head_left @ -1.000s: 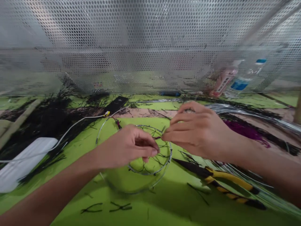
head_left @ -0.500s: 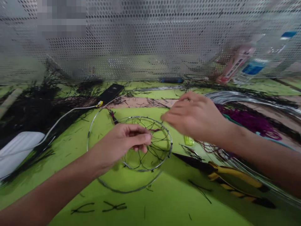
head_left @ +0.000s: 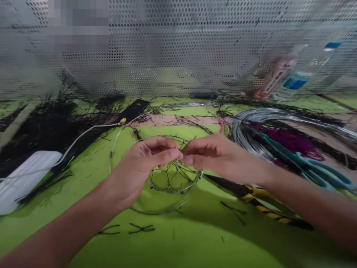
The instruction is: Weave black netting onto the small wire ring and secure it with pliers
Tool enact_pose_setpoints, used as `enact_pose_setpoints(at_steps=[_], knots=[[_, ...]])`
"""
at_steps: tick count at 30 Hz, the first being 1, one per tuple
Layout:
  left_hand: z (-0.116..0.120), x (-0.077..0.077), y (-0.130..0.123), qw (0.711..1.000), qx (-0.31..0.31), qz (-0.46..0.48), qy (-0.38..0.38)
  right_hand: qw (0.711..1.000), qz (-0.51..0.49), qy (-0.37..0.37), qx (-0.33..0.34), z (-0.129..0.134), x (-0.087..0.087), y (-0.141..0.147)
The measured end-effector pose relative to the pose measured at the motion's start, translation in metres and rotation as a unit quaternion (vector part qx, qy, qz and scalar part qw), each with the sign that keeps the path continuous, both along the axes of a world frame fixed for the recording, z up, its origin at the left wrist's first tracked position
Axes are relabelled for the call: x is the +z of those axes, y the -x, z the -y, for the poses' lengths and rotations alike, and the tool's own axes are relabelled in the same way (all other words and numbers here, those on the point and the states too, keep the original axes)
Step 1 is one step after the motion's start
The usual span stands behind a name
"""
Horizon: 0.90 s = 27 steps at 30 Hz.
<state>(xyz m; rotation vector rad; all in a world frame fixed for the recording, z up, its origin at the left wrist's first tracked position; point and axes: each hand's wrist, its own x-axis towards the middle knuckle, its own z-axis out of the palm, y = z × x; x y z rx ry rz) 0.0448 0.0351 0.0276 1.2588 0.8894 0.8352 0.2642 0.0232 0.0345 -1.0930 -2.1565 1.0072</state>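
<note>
My left hand (head_left: 152, 160) is closed in a pinch over a round metal-wire hoop (head_left: 170, 191) strung with dark cord netting (head_left: 167, 178). My right hand (head_left: 212, 156) pinches at the same spot, its fingertips meeting those of my left. A thin pale strand (head_left: 177, 163) shows at the fingertips; most of it is hidden. The hoop lies under both hands, which cover its upper part. Around it runs a larger wire ring (head_left: 156, 213). Dark-bladed scissors (head_left: 225, 183) with yellow-and-black handles lie below my right forearm.
Blue-handled scissors (head_left: 320, 171), purple cord (head_left: 301, 143) and a coil of silver wire (head_left: 245, 126) lie to the right. Leftward are a white power bank (head_left: 30, 178) and a black phone-like box (head_left: 135, 110). Two bottles (head_left: 294, 83) stand by the perforated metal screen (head_left: 173, 44).
My right hand has come down and left from its raised place, and its fingertips now meet my left hand's. The blue-handled scissors show more fully. The view has shifted slightly.
</note>
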Motion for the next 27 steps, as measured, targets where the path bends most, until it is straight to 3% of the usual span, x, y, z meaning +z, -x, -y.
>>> enact_pose_setpoints(at_steps=[2,4,7,9,10,12,13,15,20,24,27], knots=[[0.005,-0.001,-0.006,1.0,0.007,0.011,-0.013,0.987,-0.124,0.104,0.002,0.019,-0.003,0.015],[0.009,-0.002,-0.01,0.999,0.012,0.015,-0.025,0.967,-0.204,0.152,-0.011,0.03,-0.009,0.022],[0.014,-0.003,-0.005,0.997,-0.009,-0.033,-0.073,0.962,-0.217,0.16,-0.033,0.038,-0.018,0.02],[0.017,-0.005,0.01,0.981,-0.055,-0.129,-0.135,0.97,-0.18,0.152,-0.06,0.041,-0.025,0.016],[0.018,-0.007,0.019,0.95,-0.096,-0.219,-0.199,0.973,-0.159,0.149,-0.075,0.041,-0.028,0.014],[0.021,-0.015,0.04,0.845,-0.169,-0.369,-0.348,0.976,-0.13,0.149,-0.092,0.041,-0.033,0.011],[0.023,-0.02,0.049,0.799,-0.181,-0.409,-0.401,0.976,-0.122,0.15,-0.097,0.04,-0.035,0.01],[0.025,-0.03,0.062,0.743,-0.179,-0.461,-0.452,0.977,-0.113,0.151,-0.102,0.039,-0.039,0.011],[0.026,-0.041,0.065,0.707,-0.228,-0.462,-0.484,0.979,-0.083,0.148,-0.111,0.044,-0.048,0.021],[0.028,-0.034,0.056,0.696,-0.25,-0.461,-0.491,0.985,-0.066,0.115,-0.11,0.05,-0.053,0.025],[0.031,-0.027,0.048,0.661,-0.253,-0.468,-0.529,0.99,-0.055,0.086,-0.093,0.052,-0.052,0.02]])
